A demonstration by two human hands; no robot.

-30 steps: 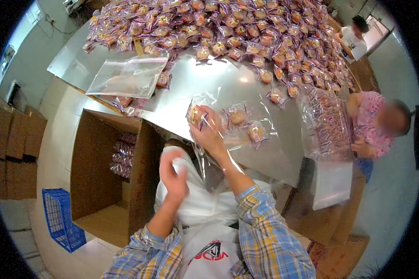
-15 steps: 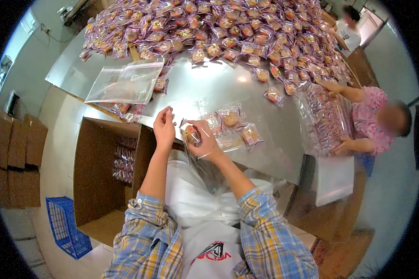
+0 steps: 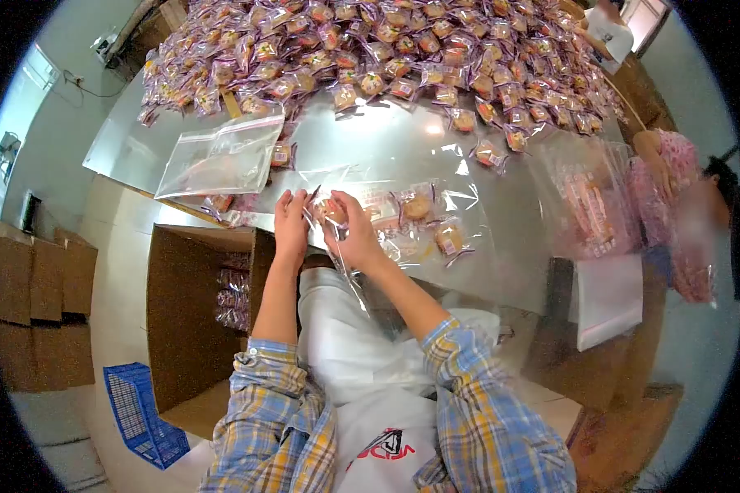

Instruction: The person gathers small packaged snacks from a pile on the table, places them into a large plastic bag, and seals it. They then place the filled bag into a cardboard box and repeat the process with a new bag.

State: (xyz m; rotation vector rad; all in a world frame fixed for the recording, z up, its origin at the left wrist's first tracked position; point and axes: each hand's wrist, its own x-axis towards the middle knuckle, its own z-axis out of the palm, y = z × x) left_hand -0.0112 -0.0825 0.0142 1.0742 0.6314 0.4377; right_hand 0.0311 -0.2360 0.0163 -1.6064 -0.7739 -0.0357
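My right hand (image 3: pixel 355 236) is curled around a wrapped round cake (image 3: pixel 330 212) at the near table edge. Clear plastic bag film hangs from beneath this hand toward my lap. Close beside the cake, my left hand (image 3: pixel 290 228) is upright with its fingers drawn together; what they pinch, if anything, is hidden. To the right of my hands a clear plastic bag (image 3: pixel 395 246) lies on the table. Two more wrapped cakes, one upper (image 3: pixel 417 205) and one lower (image 3: pixel 450 239), lie within its outline.
A large heap of wrapped cakes (image 3: pixel 370 49) covers the far table. Empty clear bags (image 3: pixel 218 160) lie at left. An open carton (image 3: pixel 185 320) with packed cakes and a blue crate (image 3: pixel 144 415) stand below. A co-worker in pink (image 3: pixel 674 189) is at right beside a filled bag (image 3: pixel 588 201).
My left hand has come closer to the cake in my right hand, which has shifted slightly left. The co-worker at right has turned or bent, and the filled bag beside them has shifted.
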